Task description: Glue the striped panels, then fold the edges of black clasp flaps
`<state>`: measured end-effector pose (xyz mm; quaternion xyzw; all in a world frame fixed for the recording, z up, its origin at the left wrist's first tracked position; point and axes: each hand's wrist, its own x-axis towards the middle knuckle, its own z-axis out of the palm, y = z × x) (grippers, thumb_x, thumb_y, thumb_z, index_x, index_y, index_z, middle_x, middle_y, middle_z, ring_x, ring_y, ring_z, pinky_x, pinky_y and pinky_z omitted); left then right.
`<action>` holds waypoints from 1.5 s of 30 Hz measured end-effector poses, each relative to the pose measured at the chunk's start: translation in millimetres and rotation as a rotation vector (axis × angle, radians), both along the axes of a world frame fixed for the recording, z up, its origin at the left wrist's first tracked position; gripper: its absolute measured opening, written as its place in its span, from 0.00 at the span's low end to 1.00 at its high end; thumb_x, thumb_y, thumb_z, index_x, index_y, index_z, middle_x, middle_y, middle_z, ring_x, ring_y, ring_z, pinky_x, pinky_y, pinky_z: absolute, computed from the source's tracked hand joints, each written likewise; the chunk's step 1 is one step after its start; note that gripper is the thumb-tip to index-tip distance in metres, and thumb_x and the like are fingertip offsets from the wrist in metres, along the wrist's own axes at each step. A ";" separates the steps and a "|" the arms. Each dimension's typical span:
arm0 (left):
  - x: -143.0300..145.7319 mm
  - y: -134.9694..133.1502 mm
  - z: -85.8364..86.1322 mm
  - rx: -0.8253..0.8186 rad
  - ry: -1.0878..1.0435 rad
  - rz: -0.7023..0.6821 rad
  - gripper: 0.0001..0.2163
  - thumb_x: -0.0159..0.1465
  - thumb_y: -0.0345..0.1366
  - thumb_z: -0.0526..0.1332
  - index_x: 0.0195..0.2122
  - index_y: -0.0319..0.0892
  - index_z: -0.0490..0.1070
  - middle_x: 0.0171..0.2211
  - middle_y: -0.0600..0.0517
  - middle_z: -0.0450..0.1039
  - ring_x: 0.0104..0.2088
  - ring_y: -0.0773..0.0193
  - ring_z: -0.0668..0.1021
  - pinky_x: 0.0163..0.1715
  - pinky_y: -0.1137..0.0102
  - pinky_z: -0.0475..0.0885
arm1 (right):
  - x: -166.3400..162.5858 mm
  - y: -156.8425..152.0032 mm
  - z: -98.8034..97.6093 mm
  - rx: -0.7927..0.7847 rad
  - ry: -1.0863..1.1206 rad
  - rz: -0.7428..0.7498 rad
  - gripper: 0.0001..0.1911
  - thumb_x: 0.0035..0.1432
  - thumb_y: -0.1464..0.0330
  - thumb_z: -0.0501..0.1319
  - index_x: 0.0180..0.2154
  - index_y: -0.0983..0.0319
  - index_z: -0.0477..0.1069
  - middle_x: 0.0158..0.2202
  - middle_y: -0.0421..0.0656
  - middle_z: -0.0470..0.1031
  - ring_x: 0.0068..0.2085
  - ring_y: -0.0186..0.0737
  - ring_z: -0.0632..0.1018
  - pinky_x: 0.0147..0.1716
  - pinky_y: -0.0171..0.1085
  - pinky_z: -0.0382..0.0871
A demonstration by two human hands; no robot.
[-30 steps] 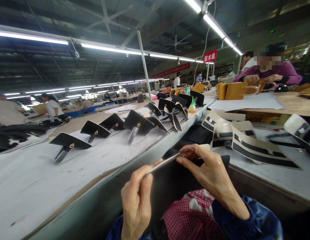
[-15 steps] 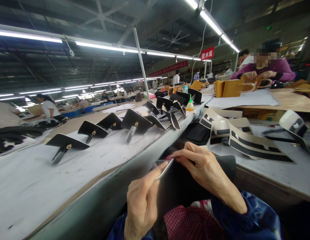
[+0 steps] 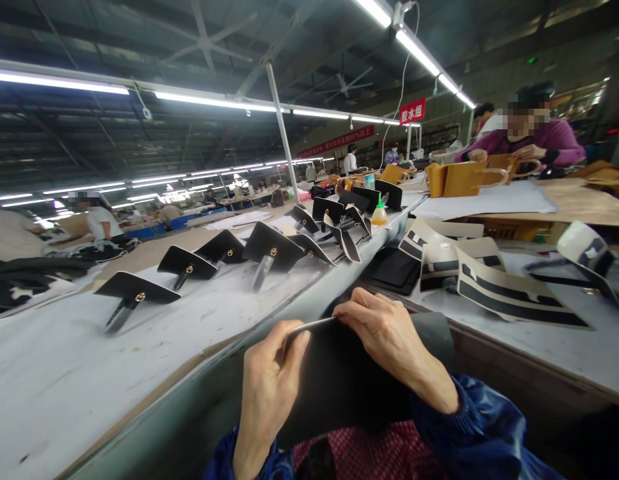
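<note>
My left hand (image 3: 267, 393) and my right hand (image 3: 392, 340) both pinch the upper edge of a black leather panel (image 3: 339, 380) held over my lap, below the table edge. The left thumb and fingers grip the panel's pale edge near its left end; the right fingertips press the same edge just to the right. The panel covers most of a red checked cloth (image 3: 369, 457) on my lap. Blue sleeves cover both wrists.
A long white conveyor table (image 3: 89, 360) at left carries a row of black leather flaps with gold studs (image 3: 134, 290). At right, a table (image 3: 549, 347) holds cream and black cut pieces (image 3: 509, 293). A glue bottle (image 3: 380, 212) stands farther back. A person in purple (image 3: 534, 140) handles tan bags.
The black panel has risen and now hides most of the red checked cloth. My hands have drawn closer together along its top edge, and the view shifted slightly.
</note>
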<state>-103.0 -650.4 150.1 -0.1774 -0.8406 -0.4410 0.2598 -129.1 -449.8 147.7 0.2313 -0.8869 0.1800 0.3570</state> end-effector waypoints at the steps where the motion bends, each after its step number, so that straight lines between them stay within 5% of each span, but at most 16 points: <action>1: -1.4 -1.4 -1.1 -0.024 0.010 0.007 0.09 0.68 0.41 0.59 0.35 0.44 0.75 0.26 0.57 0.76 0.26 0.69 0.78 0.29 0.79 0.72 | 0.6 -0.4 1.0 0.010 0.007 -0.016 0.12 0.68 0.69 0.56 0.38 0.56 0.78 0.29 0.39 0.71 0.28 0.36 0.69 0.29 0.35 0.57; 5: -12.1 -7.7 -10.9 -0.205 0.127 0.130 0.08 0.68 0.37 0.58 0.40 0.44 0.78 0.41 0.49 0.83 0.42 0.57 0.83 0.45 0.66 0.77 | -0.5 -2.5 2.7 0.045 0.046 -0.071 0.13 0.67 0.73 0.56 0.36 0.57 0.78 0.29 0.39 0.71 0.28 0.35 0.68 0.31 0.36 0.57; 9: -19.4 6.0 -11.0 -0.543 0.229 0.309 0.13 0.64 0.30 0.60 0.50 0.36 0.76 0.52 0.37 0.78 0.56 0.44 0.77 0.55 0.51 0.72 | -3.2 -7.1 -0.2 0.090 0.051 -0.091 0.14 0.66 0.76 0.55 0.35 0.58 0.78 0.29 0.40 0.72 0.28 0.35 0.68 0.31 0.36 0.56; 16: -17.7 46.0 14.1 -0.877 -0.096 0.299 0.16 0.67 0.25 0.51 0.46 0.40 0.77 0.26 0.44 0.82 0.26 0.51 0.84 0.26 0.66 0.74 | -1.8 -20.4 -2.3 0.158 -0.068 -0.052 0.09 0.65 0.74 0.59 0.37 0.58 0.77 0.32 0.40 0.76 0.31 0.37 0.74 0.32 0.38 0.59; 20: -24.5 33.3 14.9 -0.744 -0.096 0.257 0.13 0.67 0.31 0.55 0.44 0.44 0.79 0.30 0.44 0.83 0.34 0.48 0.85 0.30 0.64 0.74 | 0.1 -5.1 0.1 0.092 0.003 -0.047 0.12 0.63 0.72 0.63 0.49 0.64 0.73 0.35 0.43 0.81 0.35 0.40 0.79 0.36 0.38 0.63; 25: -26.2 -0.9 18.7 -0.434 -0.104 0.169 0.10 0.66 0.34 0.58 0.41 0.46 0.80 0.39 0.48 0.84 0.42 0.49 0.84 0.42 0.60 0.76 | 0.1 35.4 7.5 -0.004 0.036 -0.014 0.04 0.61 0.68 0.65 0.39 0.59 0.77 0.34 0.42 0.82 0.35 0.41 0.80 0.37 0.39 0.65; 29: -23.8 -26.3 23.9 -0.254 -0.081 0.167 0.10 0.65 0.39 0.60 0.39 0.44 0.80 0.37 0.48 0.85 0.41 0.51 0.84 0.44 0.61 0.76 | -11.3 55.9 9.5 -0.366 -0.051 0.074 0.08 0.60 0.61 0.64 0.34 0.57 0.79 0.35 0.42 0.79 0.36 0.41 0.78 0.36 0.40 0.70; 34: -15.8 -36.6 25.0 -0.197 0.018 0.156 0.11 0.64 0.43 0.61 0.36 0.43 0.81 0.35 0.49 0.85 0.38 0.53 0.85 0.33 0.69 0.78 | -26.8 57.4 5.2 -0.885 -0.165 0.197 0.15 0.50 0.53 0.70 0.28 0.59 0.77 0.49 0.47 0.75 0.51 0.48 0.76 0.47 0.45 0.72; 39: -2.0 -35.6 25.4 -0.131 0.027 0.077 0.09 0.64 0.42 0.63 0.36 0.44 0.82 0.34 0.52 0.85 0.33 0.59 0.85 0.27 0.75 0.76 | -26.4 55.1 0.7 -1.182 -0.438 0.314 0.17 0.46 0.55 0.73 0.29 0.60 0.75 0.32 0.40 0.78 0.34 0.38 0.77 0.34 0.36 0.72; 45: 10.7 -34.4 32.8 -0.089 0.022 -0.105 0.07 0.64 0.38 0.64 0.37 0.46 0.82 0.31 0.54 0.84 0.31 0.62 0.84 0.29 0.75 0.77 | -15.3 51.7 8.0 -1.296 -0.311 0.206 0.17 0.42 0.56 0.75 0.26 0.58 0.72 0.27 0.38 0.75 0.28 0.37 0.73 0.26 0.34 0.69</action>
